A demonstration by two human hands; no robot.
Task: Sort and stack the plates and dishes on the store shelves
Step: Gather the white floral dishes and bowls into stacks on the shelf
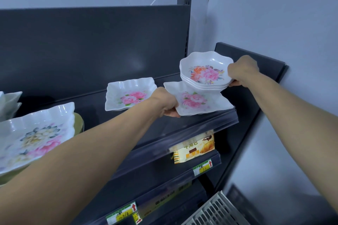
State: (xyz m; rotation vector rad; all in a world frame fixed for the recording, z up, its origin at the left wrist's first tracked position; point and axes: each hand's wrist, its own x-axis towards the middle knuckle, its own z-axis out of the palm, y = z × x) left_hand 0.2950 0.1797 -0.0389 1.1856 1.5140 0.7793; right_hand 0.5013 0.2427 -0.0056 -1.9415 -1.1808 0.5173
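My right hand (243, 70) has its fingers round the bowl stack (205, 71) at the shelf's (182, 129) right end. My left hand (167, 102) pinches the square plate (197, 102) beneath. Bowls stacked, I'd say; the second square plate (128, 95) isn't yet paired up.

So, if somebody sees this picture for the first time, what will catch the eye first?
First, the stack of bowls with flowers at the right end of the top shelf, gripped at its right edge by the right hand. In front of it, the left hand holds the near left corner of a square plate with pink roses. A second square plate lies to its left, and a large plate fills the left foreground.
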